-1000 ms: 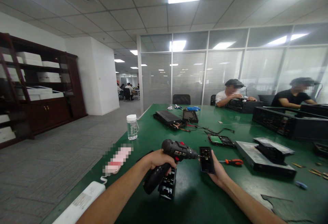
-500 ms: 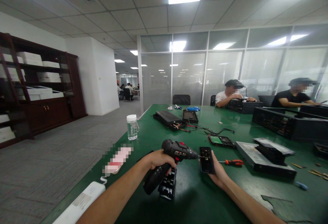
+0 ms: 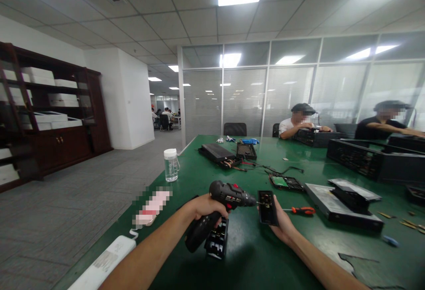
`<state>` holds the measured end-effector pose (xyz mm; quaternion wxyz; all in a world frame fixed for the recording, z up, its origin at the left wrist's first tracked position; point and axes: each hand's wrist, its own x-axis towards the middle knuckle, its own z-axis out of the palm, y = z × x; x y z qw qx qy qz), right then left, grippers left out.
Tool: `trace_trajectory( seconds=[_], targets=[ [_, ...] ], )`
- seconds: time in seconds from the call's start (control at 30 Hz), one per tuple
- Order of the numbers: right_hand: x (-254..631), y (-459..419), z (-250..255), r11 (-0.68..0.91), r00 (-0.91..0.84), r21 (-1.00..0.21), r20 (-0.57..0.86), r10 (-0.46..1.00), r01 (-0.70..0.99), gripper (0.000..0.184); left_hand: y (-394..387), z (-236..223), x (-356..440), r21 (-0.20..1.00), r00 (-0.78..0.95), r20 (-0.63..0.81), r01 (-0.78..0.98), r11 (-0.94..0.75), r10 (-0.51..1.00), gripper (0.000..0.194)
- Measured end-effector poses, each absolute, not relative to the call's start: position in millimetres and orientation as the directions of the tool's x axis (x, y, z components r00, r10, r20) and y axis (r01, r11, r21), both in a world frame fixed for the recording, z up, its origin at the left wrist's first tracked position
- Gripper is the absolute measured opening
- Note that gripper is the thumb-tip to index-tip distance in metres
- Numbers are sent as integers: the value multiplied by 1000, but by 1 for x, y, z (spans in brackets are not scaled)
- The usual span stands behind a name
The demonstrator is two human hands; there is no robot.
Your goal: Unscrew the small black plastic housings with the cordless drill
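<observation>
My left hand (image 3: 209, 208) is closed around the grip of a black cordless drill (image 3: 230, 194) with red details. The drill points right, its bit reaching the inside of a small black rectangular housing (image 3: 267, 208). That housing is held up by my right hand (image 3: 283, 221), its fingers behind it and mostly hidden. Brass-coloured bits show inside its open face. Below the drill, a black slotted plastic part (image 3: 217, 239) lies on the green table (image 3: 252, 259), partly covered by the drill and hand. A screwdriver (image 3: 303, 210) with an orange and black handle lies right of my right hand.
A water bottle (image 3: 171, 166), a phone (image 3: 154, 208) and a white power strip (image 3: 102, 263) line the left edge. Beyond my hands are a black device (image 3: 217, 153), cables and a circuit board (image 3: 286, 182). Metal drive cases (image 3: 343, 210) lie right. Two people work across the table.
My hands, the drill and the small housing hold nearly the same position. At the far right, the person in black has shifted, with an arm stretched further right.
</observation>
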<state>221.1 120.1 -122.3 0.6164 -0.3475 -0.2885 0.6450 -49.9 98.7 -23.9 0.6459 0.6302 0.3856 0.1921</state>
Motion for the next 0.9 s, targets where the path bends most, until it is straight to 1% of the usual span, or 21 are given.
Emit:
trace_trajectory(
  seconds=[0.37, 0.63, 0.9],
  targets=[
    [220, 119, -121, -85, 6, -794, -110, 994, -602, 37, 98, -23, -49, 961, 635, -253, 251, 114, 730, 21],
    [220, 120, -120, -92, 6, -792, -120, 993, -603, 36, 97, -20, -49, 958, 635, -269, 254, 132, 725, 26],
    [222, 123, -124, -81, 8, -796, -108, 994, -600, 35, 98, -25, -49, 957, 618, -265, 261, 124, 740, 23]
  ],
)
